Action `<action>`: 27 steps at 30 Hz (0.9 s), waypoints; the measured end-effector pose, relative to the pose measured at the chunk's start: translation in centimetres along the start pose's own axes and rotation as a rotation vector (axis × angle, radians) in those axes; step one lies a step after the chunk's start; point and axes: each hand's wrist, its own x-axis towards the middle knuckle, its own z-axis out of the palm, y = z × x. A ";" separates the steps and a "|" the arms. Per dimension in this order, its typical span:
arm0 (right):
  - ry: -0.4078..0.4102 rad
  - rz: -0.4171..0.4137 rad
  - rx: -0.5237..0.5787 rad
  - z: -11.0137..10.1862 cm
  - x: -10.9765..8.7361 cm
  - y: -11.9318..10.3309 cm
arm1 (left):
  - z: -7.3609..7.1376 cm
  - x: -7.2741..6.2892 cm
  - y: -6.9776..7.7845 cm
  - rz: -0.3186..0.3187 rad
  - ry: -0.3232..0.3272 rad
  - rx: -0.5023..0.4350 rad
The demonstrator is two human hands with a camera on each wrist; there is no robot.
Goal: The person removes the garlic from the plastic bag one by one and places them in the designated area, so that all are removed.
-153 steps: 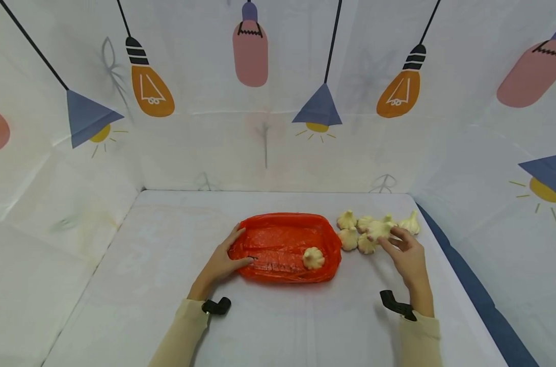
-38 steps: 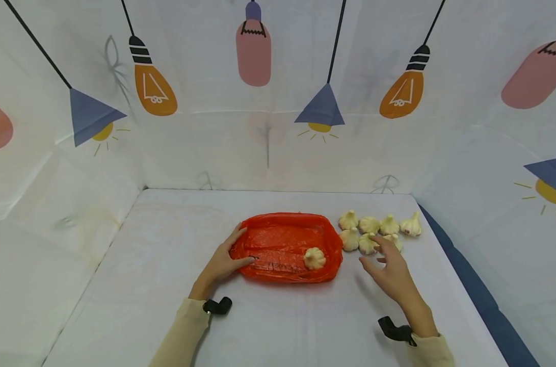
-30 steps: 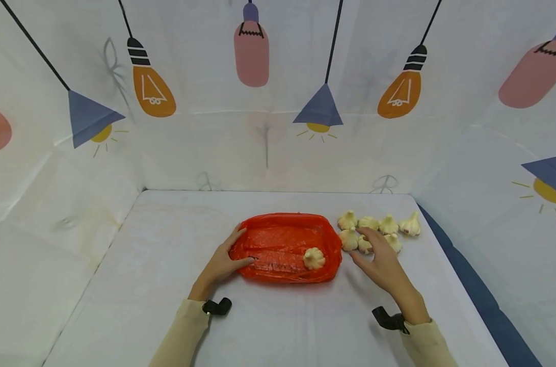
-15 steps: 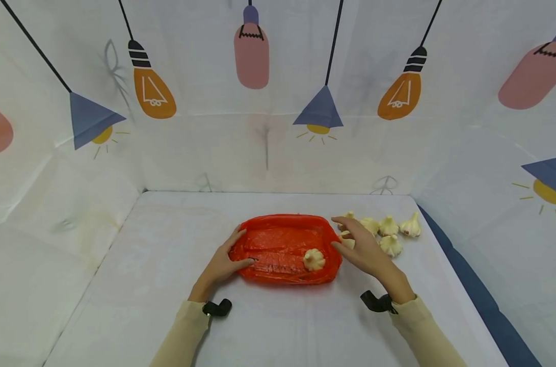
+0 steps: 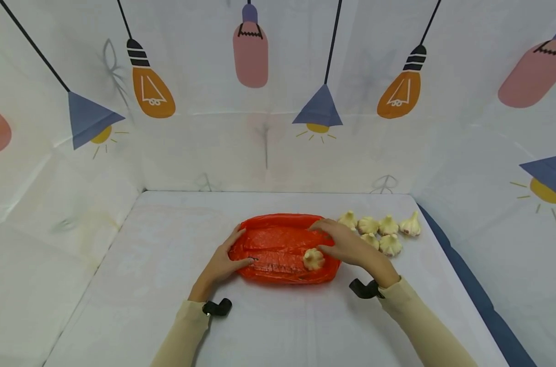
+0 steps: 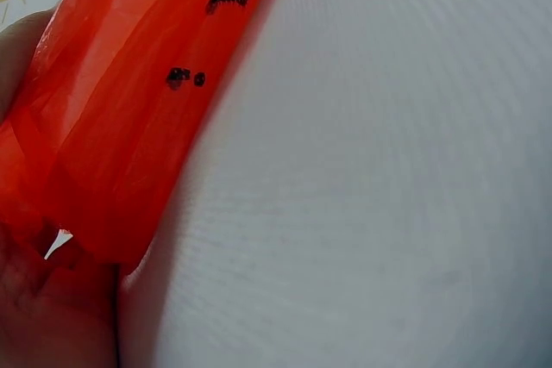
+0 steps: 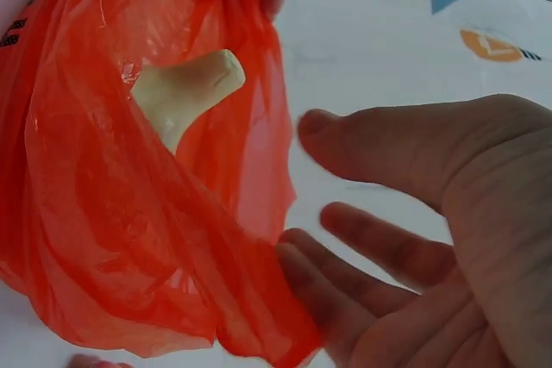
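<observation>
An opened red plastic bag (image 5: 278, 220) lies spread on the white table, its mouth facing up. One garlic bulb (image 5: 313, 259) is in its right part; the right wrist view shows its pale stem (image 7: 191, 90). My left hand (image 5: 221, 261) grips the bag's left rim, thumb on the inner side. Over the bag's right side is my right hand (image 5: 351, 248), thumb and fingers apart with nothing between them; in the right wrist view its fingers (image 7: 345, 277) touch the bag's edge. Several garlic bulbs (image 5: 389, 225) stand in two rows to the right, some partly hidden by that hand.
A white sheet printed with lamps and bulbs (image 5: 390, 94) walls the table (image 5: 177, 219) at the back and sides. Dark blue cloth (image 5: 470, 285) hangs past the right edge. Each wrist wears a black camera mount (image 5: 217, 307).
About five seconds ago my right hand held a garlic bulb over the rows; that bulb now stands among them. Empty, the hand has moved left to the bag. My left hand stays put.
</observation>
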 end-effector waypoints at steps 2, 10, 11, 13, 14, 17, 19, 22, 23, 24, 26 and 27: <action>-0.070 0.029 -0.001 0.2 0.4 0.0 | 0.0 0.0 0.0 -0.006 0.000 -0.005; -0.242 0.107 -0.011 0.8 0.9 0.3 | -0.1 0.0 -0.1 -0.007 -0.004 -0.006; -0.256 0.117 -0.013 0.8 1.0 0.3 | -0.1 0.0 -0.1 -0.008 -0.004 -0.005; -0.280 0.131 -0.020 0.9 1.1 0.3 | -0.1 0.1 0.0 -0.008 -0.003 -0.002; -0.291 0.139 -0.026 0.9 1.1 0.4 | -0.1 0.1 0.0 -0.008 -0.004 -0.001; -0.328 0.152 -0.044 0.9 1.3 0.5 | -0.1 0.1 0.1 -0.009 -0.003 0.006; -0.350 0.156 -0.055 1.0 1.5 0.5 | -0.1 0.0 0.1 -0.008 -0.002 0.013; -0.377 0.163 -0.053 1.0 1.8 0.6 | -0.1 0.0 0.2 -0.006 0.001 0.022; -0.384 0.168 -0.048 1.0 1.9 0.7 | -0.1 0.0 0.1 -0.005 0.002 0.023; -0.390 0.174 -0.041 1.0 1.9 0.7 | -0.1 0.0 0.1 -0.005 0.002 0.023; -0.403 0.184 -0.021 1.1 2.1 0.9 | -0.1 0.0 0.1 -0.006 0.001 0.022; -0.409 0.191 -0.013 1.1 2.1 0.9 | -0.1 0.0 0.1 -0.007 0.001 0.022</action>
